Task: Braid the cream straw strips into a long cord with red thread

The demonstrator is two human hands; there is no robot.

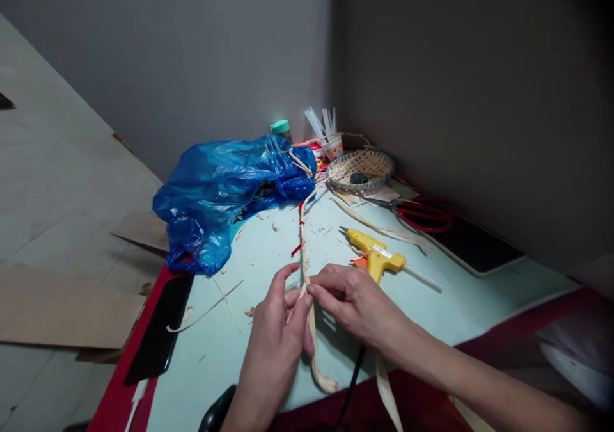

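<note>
A thin braid of pale dried plant strips (304, 246) runs from the back of the table toward me. Both hands pinch its near end. My left hand (281, 329) is closed on the braid, thumb against the strips. Beside it, the fingertips of my right hand (355, 297) press on the same spot. Loose strips (322, 381) hang down below my fingers. A red tie (301, 214) is wrapped on the braid farther up. Just beyond my right hand lies a yellow glue gun (377, 249) with a clear glue stick in its back.
A blue plastic bag (215, 189) fills the back left. At the back stand a cup of glue sticks (332, 147) and a woven basket (362, 169). Red-handled scissors (422, 216) lie near a tablet (472, 243). A dark phone (160, 329) lies at the left edge.
</note>
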